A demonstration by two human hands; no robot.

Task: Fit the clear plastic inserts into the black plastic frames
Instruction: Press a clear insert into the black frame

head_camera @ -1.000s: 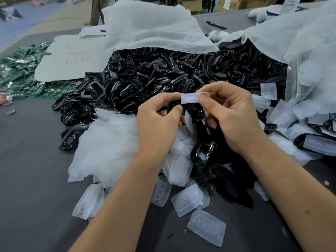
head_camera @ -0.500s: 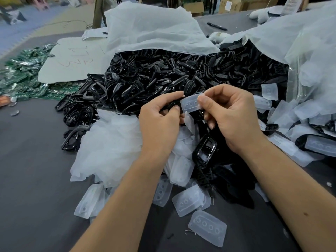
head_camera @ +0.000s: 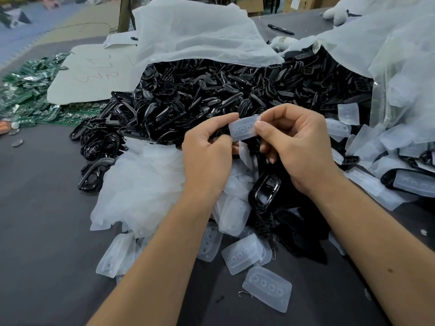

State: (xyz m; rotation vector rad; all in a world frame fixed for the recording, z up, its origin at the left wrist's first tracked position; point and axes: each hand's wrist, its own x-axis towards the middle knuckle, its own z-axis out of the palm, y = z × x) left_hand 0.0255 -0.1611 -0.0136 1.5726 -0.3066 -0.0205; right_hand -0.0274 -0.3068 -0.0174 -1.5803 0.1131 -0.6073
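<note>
A clear plastic insert (head_camera: 243, 129) with a row of small round holes is held up above the middle of the desk (head_camera: 42, 208), in front of a large heap of black plastic frames (head_camera: 211, 100). It is pinched at its right end between the thumb and forefinger of the right hand (head_camera: 299, 147), whose other fingers are curled under. The left end of the insert is touched by the extended forefinger of the left hand (head_camera: 207, 154); the thumb and remaining fingers of that hand are curled inward, and something dark is seen beneath them, though whether a frame is gripped there cannot be told.

The heap of frames is spilled from a white plastic bag (head_camera: 195, 36) opened toward the camera. Just below the hands, a single black frame (head_camera: 264, 188) is seen lying among loose clear inserts (head_camera: 242, 256), which are scattered down the near side of the desk; one of them (head_camera: 268, 287) lies apart, closest to the camera. More clear inserts are piled at the right beside a second bag (head_camera: 388, 43). At the far left a spread of green circuit boards (head_camera: 21, 95) is partly covered by a pale sheet of card (head_camera: 91, 76). A black marker (head_camera: 280, 29) lies at the far edge of the desk.
</note>
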